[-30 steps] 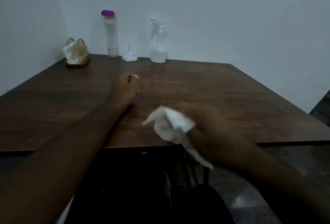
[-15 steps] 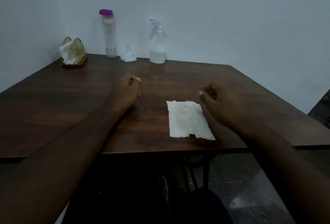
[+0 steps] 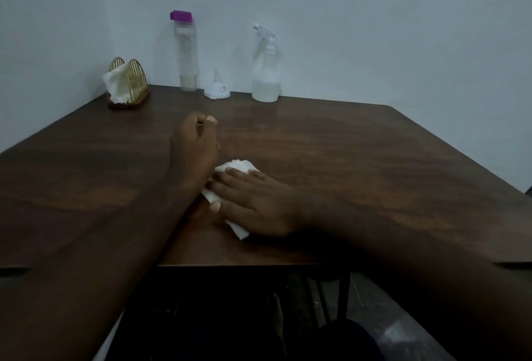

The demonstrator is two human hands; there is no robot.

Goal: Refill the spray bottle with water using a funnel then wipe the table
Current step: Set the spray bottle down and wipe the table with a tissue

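Right hand (image 3: pixel 256 202) lies flat, fingers extended, pressing a white tissue (image 3: pixel 239 166) onto the dark wooden bench (image 3: pixel 359 164) near its front edge; left hand (image 3: pixel 194 146), just beside it, rests on the bench with fingers curled and empty. Along the far edge, from left to right: gold napkin holder (image 3: pixel 128 82), tall clear bottle (image 3: pixel 187 51) with purple cap, small white funnel (image 3: pixel 217 87) standing mouth down, and spray bottle (image 3: pixel 266 68) partly filled with liquid.

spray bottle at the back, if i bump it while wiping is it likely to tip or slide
The spray bottle is tall and narrow with its trigger head on top, so a knock up high would probably tip it. The liquid shows only in its lower part, which likely steadies the base a little. On the smooth table, a low nudge may slide it instead.
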